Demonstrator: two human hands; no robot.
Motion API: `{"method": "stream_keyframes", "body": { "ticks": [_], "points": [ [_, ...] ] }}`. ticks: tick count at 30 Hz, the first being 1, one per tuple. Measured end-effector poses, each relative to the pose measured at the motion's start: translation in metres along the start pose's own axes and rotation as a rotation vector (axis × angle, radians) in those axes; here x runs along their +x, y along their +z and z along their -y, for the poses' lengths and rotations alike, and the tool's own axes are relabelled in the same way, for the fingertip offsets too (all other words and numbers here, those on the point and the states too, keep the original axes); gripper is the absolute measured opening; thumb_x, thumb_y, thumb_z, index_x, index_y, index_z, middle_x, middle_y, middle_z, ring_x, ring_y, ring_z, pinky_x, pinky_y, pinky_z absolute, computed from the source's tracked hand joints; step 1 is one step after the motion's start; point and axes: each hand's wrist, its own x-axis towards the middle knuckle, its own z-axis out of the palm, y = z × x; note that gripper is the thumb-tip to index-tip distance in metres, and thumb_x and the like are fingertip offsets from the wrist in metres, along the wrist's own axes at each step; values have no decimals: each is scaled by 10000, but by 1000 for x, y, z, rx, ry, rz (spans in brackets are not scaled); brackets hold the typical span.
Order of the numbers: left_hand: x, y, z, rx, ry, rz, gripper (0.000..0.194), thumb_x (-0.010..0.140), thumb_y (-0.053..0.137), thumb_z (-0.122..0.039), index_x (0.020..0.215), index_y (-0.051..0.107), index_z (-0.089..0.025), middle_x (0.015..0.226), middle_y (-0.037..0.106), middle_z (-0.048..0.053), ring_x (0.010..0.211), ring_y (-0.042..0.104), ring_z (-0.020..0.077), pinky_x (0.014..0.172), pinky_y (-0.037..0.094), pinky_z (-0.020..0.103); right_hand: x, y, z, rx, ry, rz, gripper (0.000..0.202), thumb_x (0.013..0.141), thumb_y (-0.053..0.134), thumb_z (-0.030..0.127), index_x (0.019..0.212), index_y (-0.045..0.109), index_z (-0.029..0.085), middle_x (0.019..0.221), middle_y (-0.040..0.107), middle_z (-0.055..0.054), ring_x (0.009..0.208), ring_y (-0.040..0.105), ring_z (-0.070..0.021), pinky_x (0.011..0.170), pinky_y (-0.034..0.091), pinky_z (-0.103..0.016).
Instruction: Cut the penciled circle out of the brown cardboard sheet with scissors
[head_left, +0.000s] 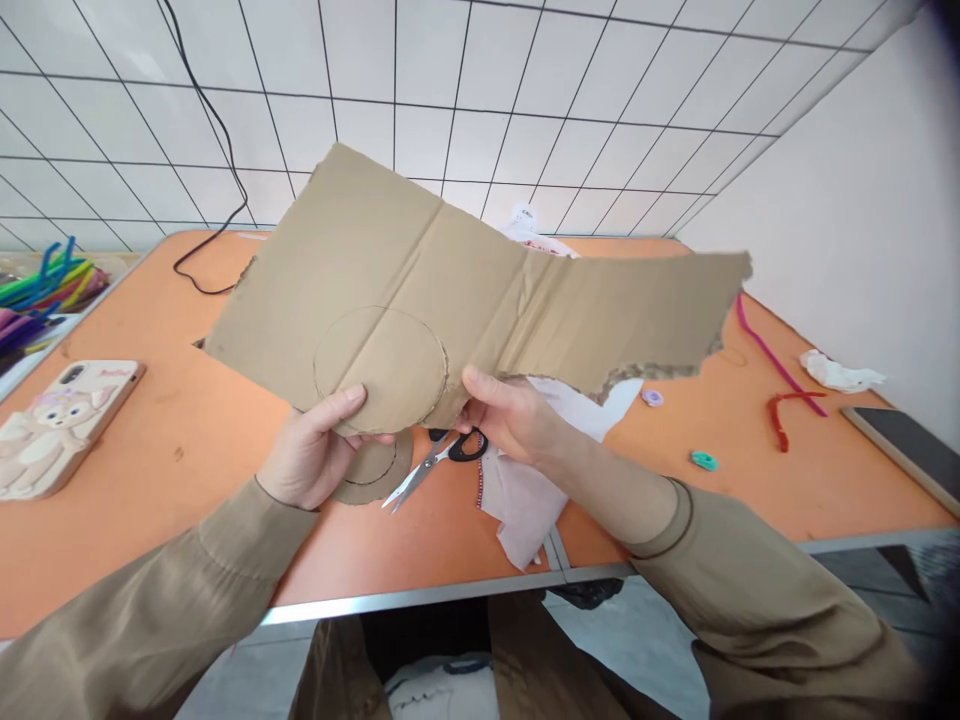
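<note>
A large piece of brown cardboard [465, 260] is held up over the table by both hands. It has a drawn circle near its lower edge, partly cut along the right side, and a ragged right end. My left hand [319, 445] grips the lower edge with its thumb on the circle. My right hand [517, 415] pinches the edge just right of the circle. Below lie scissors [427, 465] with black handles, their blades slightly apart; a hand partly hides them. Under the left hand, a rounded cardboard piece [367, 475] shows a curved line.
On the orange table [187, 520] lie a phone in a cartoon case [67, 425], a white cloth [525, 500], pipe cleaners [787, 410], a teal clip-like item [703, 460] and a dark phone [911, 450]. Colourful sticks [49, 285] sit at left. A black cable [225, 140] hangs against the tiled wall.
</note>
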Motion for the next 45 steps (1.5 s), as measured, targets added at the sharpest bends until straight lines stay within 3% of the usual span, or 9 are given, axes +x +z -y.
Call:
{"method": "stream_keyframes", "body": {
  "ticks": [6,13,17,22,25,30,35,40,45],
  "points": [
    [0,2,3,41,12,11,141,673,760,-179,789,745,-100,691,732,58,512,653,187,427,585,275,3,2,-3,91,66,-113,386,569,831,508,638,647,176,598,579,13,513,460,-99,425,327,-229],
    [-2,3,4,54,-20,24,192,682,783,-210,815,728,-83,719,729,77,575,674,196,469,604,275,6,2,-1,188,79,-151,380,492,884,440,651,664,174,656,601,11,558,458,-92,422,272,-221],
    [-2,2,6,31,-32,-23,241,638,825,-203,837,727,-110,794,750,62,614,690,202,470,615,278,7,2,0,235,74,-120,376,488,889,416,673,679,166,642,596,19,520,405,-74,403,205,-216],
    [-2,1,9,36,-62,-14,257,623,844,-260,778,745,-80,687,737,73,529,679,193,496,626,274,9,1,3,256,87,-39,350,509,876,412,616,665,153,567,547,34,470,342,-53,388,140,-214],
    [-2,0,10,2,-82,-27,236,627,843,-229,803,749,-104,768,758,67,595,704,201,509,633,270,10,0,4,273,117,-24,358,502,879,400,627,656,149,563,544,41,443,315,-39,390,111,-216],
    [4,-2,10,-43,-70,-49,243,625,833,-185,829,738,-93,811,761,75,629,707,208,476,624,264,9,2,-1,262,161,-2,400,588,837,463,615,584,154,500,493,61,400,281,-34,412,116,-227],
    [6,-2,10,-17,13,-66,245,625,819,-157,849,727,-124,792,750,51,584,671,188,455,608,277,5,6,-9,277,122,-53,409,605,827,491,701,597,167,566,552,46,418,355,-52,420,142,-228],
    [2,2,6,2,50,-33,335,623,809,-123,946,728,-168,671,705,11,452,555,112,406,541,223,4,3,-9,243,120,-20,442,585,835,484,556,526,169,416,436,79,359,259,-32,407,123,-227],
    [-1,4,6,9,39,-31,459,604,840,-149,1043,714,-191,743,724,24,537,620,151,416,557,232,4,-4,-7,228,161,68,510,583,835,493,460,458,173,328,333,95,324,210,-21,398,97,-229]
  ]
}}
